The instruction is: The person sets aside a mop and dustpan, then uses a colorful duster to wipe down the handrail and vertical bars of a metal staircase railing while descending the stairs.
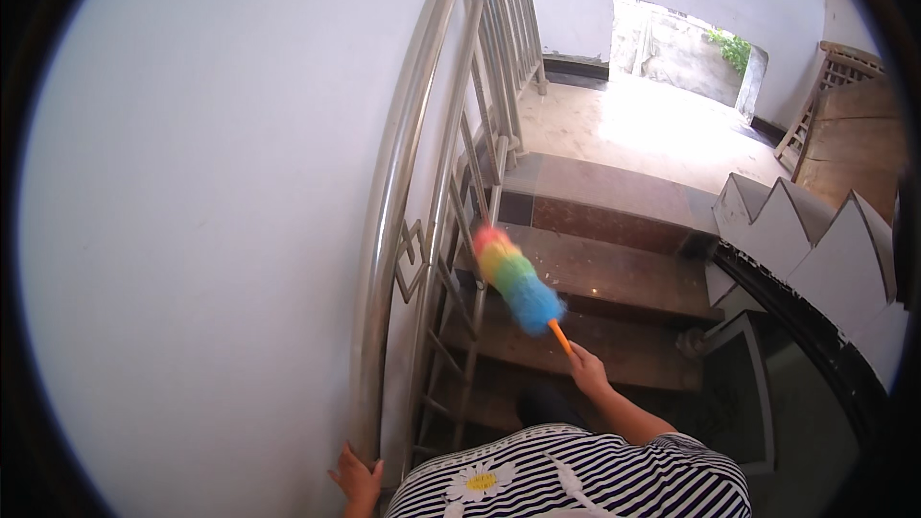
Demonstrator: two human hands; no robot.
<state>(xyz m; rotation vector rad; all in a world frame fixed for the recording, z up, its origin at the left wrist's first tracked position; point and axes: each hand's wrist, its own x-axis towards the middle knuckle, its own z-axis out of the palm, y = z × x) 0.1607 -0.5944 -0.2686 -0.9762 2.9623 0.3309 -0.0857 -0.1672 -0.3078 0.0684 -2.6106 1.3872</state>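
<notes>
My right hand (pixel 588 368) grips the orange handle of a rainbow-coloured fluffy duster (pixel 519 280). The duster's red tip is at the lower bars of a stainless-steel stair railing (pixel 471 216); whether it touches them cannot be told. At the bottom left, my left hand (pixel 356 478) is beside the thick metal handrail (pixel 368 345), close to the white wall, with its fingers apart and nothing held in it. Below the duster are brown stone stair steps (pixel 626 266).
A pale landing (pixel 575 119) lies past the steps, with a bright doorway (pixel 683 50) behind it. Wooden furniture (pixel 853 129) leans at the right, near a white sawtooth stair edge (pixel 813 230). A framed panel (pixel 737 388) stands at the lower right. A white wall (pixel 216 194) fills the left.
</notes>
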